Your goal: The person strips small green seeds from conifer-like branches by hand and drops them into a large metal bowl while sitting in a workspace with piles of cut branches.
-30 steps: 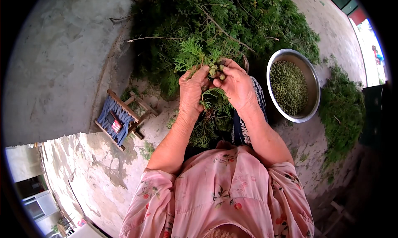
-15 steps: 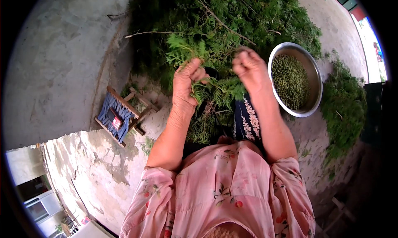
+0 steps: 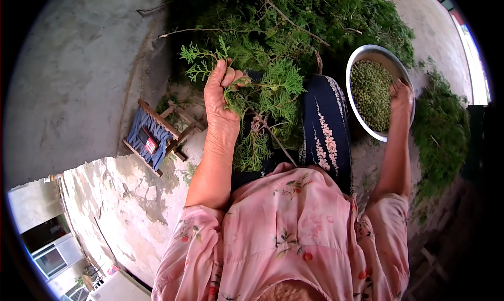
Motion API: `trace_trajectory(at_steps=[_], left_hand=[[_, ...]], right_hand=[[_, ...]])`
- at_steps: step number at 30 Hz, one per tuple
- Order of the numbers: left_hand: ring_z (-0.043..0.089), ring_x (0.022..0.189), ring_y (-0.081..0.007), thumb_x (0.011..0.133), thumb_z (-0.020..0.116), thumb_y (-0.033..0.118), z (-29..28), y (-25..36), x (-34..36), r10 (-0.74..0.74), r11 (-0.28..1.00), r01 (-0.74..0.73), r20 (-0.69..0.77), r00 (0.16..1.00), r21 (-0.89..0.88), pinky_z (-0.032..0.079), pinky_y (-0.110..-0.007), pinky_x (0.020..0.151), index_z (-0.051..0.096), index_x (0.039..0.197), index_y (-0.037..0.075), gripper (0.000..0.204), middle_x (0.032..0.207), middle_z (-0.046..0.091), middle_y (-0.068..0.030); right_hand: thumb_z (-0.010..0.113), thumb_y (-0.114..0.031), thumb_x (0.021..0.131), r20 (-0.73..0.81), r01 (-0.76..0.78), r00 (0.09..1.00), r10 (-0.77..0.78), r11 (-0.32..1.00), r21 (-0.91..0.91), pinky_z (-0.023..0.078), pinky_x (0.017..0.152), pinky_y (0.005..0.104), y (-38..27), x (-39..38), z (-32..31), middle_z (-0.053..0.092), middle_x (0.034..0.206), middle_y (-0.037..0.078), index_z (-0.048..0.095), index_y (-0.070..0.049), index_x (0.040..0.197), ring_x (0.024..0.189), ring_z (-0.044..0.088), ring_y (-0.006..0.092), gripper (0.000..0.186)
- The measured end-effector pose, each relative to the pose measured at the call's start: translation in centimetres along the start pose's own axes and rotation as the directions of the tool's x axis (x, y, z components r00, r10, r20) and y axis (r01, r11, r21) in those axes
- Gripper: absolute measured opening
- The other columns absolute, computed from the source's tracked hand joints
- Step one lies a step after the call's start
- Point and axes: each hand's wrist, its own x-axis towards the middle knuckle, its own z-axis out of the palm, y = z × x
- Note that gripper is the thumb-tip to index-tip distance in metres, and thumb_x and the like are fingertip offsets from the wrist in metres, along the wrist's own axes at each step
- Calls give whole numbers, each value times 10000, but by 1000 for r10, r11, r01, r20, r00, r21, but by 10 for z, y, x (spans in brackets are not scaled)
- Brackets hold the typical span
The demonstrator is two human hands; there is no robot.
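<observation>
My left hand (image 3: 220,93) is closed round a leafy green arborvitae branch (image 3: 283,86). Its sprays stick out on both sides of the fist, and its stem runs down over my lap. Over at the right, my right hand (image 3: 401,95) is at the inner right side of a wide metal bowl (image 3: 389,61). Those fingers are curled together, and whatever they hold is hidden. Small round green cones (image 3: 370,93) fill much of the bowl.
A big heap of cut branches (image 3: 346,12) lies ahead of me, with another green pile (image 3: 441,128) right of the bowl. At left stands a small wooden stool (image 3: 152,135) with a blue woven seat, carrying a dark red-and-white device (image 3: 147,141). A grey wall (image 3: 79,80) rises beyond it.
My right hand has gone from beside the branch over to the bowl, on the right. My left hand keeps the branch and has shifted slightly left.
</observation>
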Motion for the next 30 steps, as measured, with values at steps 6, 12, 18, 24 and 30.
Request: trace_trajectory(at_steps=[6, 12, 18, 24, 30], left_hand=[[286, 497, -84, 888, 482, 174, 8, -5, -2, -34, 999, 31, -70, 997, -44, 302, -238, 536, 462, 822, 81, 115, 516, 301, 64], [288, 500, -85, 892, 477, 182, 3, -6, -1, -28, 999, 27, -9, 1000, -38, 312, -243, 533, 459, 833, 87, 113, 522, 302, 64], [538, 626, -147, 847, 546, 137, 18, -6, -17, 66, 980, -59, -29, 997, 190, 495, -308, 668, 523, 910, 7, 146, 665, 544, -34], [554, 747, -103, 805, 614, 125, 13, -6, -19, 100, 680, -177, 149, 984, 711, 450, -231, 676, 581, 963, 7, 200, 857, 611, -26], [466, 602, -56, 764, 627, 90, 20, -7, -23, -99, 566, -112, 202, 974, 817, 391, -225, 546, 625, 863, 6, 130, 715, 591, 13]], right_hand=[[530, -37, 786, 810, 5, 536, 237, 959, -284, 435, 361, 203, -58, -199, 82, 604, 801, 117, 549, 64, 1018, 529, 593, 138, 254], [606, 6, 744, 916, -176, 339, 215, 971, -162, 388, 337, 186, -26, -245, 126, 575, 913, 174, 444, 112, 1097, 533, 594, 159, 403], [558, -4, 798, 859, -280, 441, 260, 949, -144, 403, 365, 192, -22, -248, 131, 589, 788, 105, 538, 51, 949, 577, 609, 153, 162], [524, -17, 825, 832, -178, 534, 146, 982, -58, 433, 402, 208, -32, -244, 132, 576, 770, 77, 535, 42, 961, 556, 577, 130, 148], [525, -29, 834, 812, -179, 575, 102, 984, 2, 439, 432, 203, -31, -244, 130, 571, 792, 42, 548, 24, 973, 540, 544, 97, 151]])
